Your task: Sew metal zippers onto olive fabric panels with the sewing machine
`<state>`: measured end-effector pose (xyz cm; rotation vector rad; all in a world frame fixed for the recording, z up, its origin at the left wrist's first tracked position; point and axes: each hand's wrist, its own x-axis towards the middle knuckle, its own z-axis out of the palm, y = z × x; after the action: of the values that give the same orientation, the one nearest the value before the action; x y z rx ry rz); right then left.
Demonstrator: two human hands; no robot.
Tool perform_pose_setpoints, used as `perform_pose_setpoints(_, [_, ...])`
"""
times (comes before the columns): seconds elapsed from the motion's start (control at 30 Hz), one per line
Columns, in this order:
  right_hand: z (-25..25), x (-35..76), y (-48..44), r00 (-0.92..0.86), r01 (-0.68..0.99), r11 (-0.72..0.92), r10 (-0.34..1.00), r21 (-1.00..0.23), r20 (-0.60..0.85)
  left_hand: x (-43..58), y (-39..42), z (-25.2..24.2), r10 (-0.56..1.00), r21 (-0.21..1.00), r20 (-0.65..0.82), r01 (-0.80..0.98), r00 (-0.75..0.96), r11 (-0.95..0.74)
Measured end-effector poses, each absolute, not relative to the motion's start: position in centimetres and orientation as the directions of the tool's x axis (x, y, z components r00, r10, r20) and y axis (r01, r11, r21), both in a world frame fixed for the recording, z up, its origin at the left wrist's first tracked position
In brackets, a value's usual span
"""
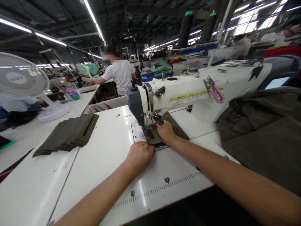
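A white sewing machine [188,91] stands on a white table [98,157]. Under its needle lies a small olive-grey fabric piece [151,135]. My left hand [139,155] rests knuckles up at the near edge of that piece, fingers curled down onto it. My right hand [166,131] presses on the same piece just right of the presser foot, fingers bent over the cloth. The fingertips of both hands are mostly hidden.
A stack of several olive fabric pieces [70,133] lies at the left of the table. A heap of dark olive cloth [263,131] fills the right. Pink thread snips [215,91] sit on the machine arm. A white fan [22,78] stands far left. A person in a white shirt [119,75] sits behind.
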<state>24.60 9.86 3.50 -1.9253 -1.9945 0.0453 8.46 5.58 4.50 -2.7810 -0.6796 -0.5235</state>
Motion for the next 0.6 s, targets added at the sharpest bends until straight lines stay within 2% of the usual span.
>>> perform_pose_setpoints(0.1, [3.3, 24.4, 10.5, 0.053, 0.952, 0.022, 0.97, -0.305, 0.235, 8.6, 5.6, 4.4, 0.409, -0.127, 0.394, 0.49, 0.823, -0.863])
perform_pose_setpoints(0.23, [4.0, 24.8, 9.7, 0.007, 0.941, 0.092, 0.957, -0.326, 0.289, 8.1, 4.6, 4.6, 0.423, -0.112, 0.425, 0.511, 0.8, -0.852])
perform_pose_setpoints(0.43, [3.9, 26.8, 4.9, -0.255, 0.855, 0.408, 0.868, -0.319, 0.426, 6.5, 2.9, 5.2, 0.524, 0.0, 0.556, 0.631, 0.645, -0.776])
perform_pose_setpoints(0.53, [3.0, 27.5, 3.2, -0.442, 0.735, 0.628, 0.729, -0.255, 0.523, 6.3, 3.6, 5.3, 0.477, -0.035, 0.5, 0.567, 0.723, -0.823])
perform_pose_setpoints(0.6, [2.5, 27.8, 2.8, -0.5, 0.689, 0.693, 0.665, -0.21, 0.554, 6.3, 4.2, 5.1, 0.386, -0.083, 0.431, 0.462, 0.816, -0.883])
